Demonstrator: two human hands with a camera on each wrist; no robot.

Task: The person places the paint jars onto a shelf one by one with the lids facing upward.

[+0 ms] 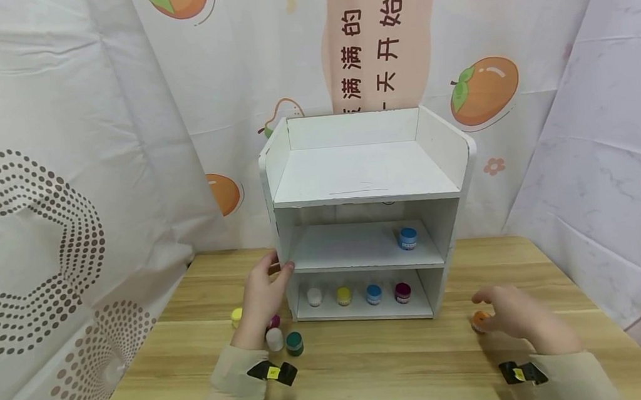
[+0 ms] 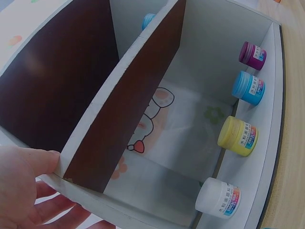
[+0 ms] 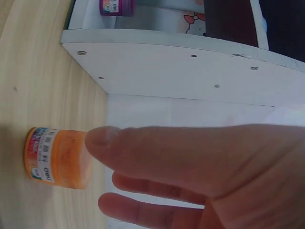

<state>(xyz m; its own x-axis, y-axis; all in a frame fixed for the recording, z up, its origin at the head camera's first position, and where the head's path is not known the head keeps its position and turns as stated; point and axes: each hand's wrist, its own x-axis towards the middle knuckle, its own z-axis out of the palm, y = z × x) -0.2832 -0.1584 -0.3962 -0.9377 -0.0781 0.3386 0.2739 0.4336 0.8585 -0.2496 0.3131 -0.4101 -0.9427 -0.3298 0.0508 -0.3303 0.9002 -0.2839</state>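
Observation:
A small white shelf unit (image 1: 363, 171) stands on the table. My left hand (image 1: 262, 299) holds its left side panel at middle-shelf height, thumb on the front edge and fingers outside. At the right, my right hand (image 1: 510, 314) reaches over an orange paint jar (image 1: 479, 322). In the right wrist view the thumb tip overlaps the jar's lid end, with the other fingers spread apart. The bottom shelf bears a white jar (image 2: 218, 198), a yellow jar (image 2: 237, 136), a light blue jar (image 2: 248, 88) and a purple jar (image 2: 252, 56). A blue jar (image 1: 407, 238) sits on the middle shelf's right.
Near my left forearm, a yellow jar (image 1: 237, 316), a partly hidden purple jar (image 1: 274, 321), a white jar (image 1: 274, 340) and a dark green jar (image 1: 295, 344) stand on the wooden table (image 1: 379, 371). Printed cloth (image 1: 286, 52) hangs behind and at both sides.

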